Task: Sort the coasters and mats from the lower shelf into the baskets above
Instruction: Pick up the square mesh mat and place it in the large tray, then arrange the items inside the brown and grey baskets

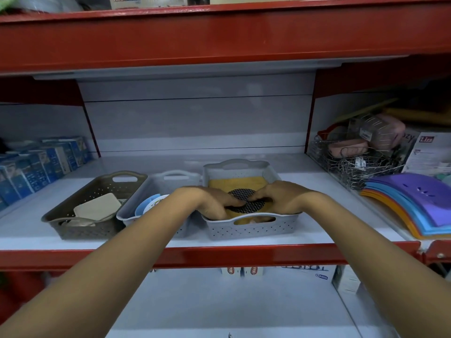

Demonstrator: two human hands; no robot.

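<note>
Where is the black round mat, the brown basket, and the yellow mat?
black round mat [246, 200]: head view, on its mesh middle between both hands.
brown basket [80, 229]: head view, on its front wall.
yellow mat [238, 183]: head view, on its bare back part inside the grey basket.

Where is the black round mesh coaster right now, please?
The black mesh coaster lies on the yellow mat inside the rightmost grey basket, between both hands.

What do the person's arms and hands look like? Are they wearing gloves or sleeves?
No gloves and no sleeves show. Both arms are bare from the bottom corners of the picture up to the wrists. The left hand and right hand are bare too. No watch, bracelet or ring can be seen.
</note>
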